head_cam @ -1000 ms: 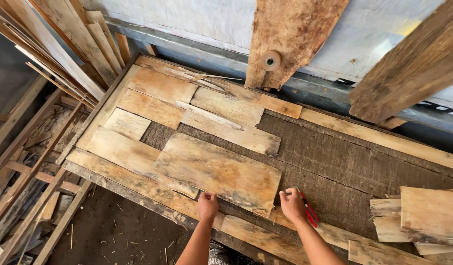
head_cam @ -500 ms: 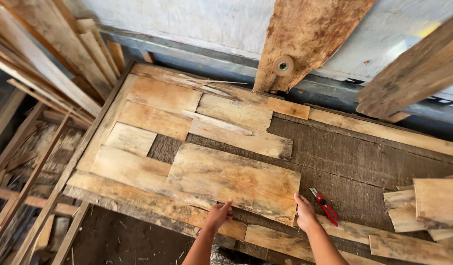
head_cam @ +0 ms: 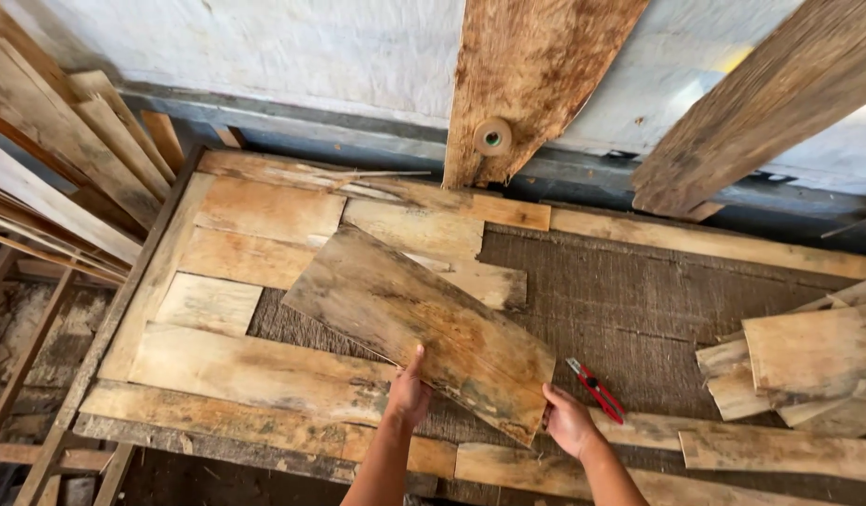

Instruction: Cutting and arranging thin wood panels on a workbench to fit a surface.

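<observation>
Over patchwork boards (head_cam: 264, 365), both hands' fingers grip a plank (head_cam: 419, 323) running diagonally from upper-left to lower-right.

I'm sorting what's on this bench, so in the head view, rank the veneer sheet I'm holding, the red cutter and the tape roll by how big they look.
1. Veneer sheet, by far largest.
2. Red cutter.
3. Tape roll, though it sits farther from the camera, so its place below the cutter is unsure.

Veneer sheet (head_cam: 424, 328) lifted, swung diagonal; left hand (head_cam: 410, 394), right hand (head_cam: 569, 422) now gripping near edge.
</observation>
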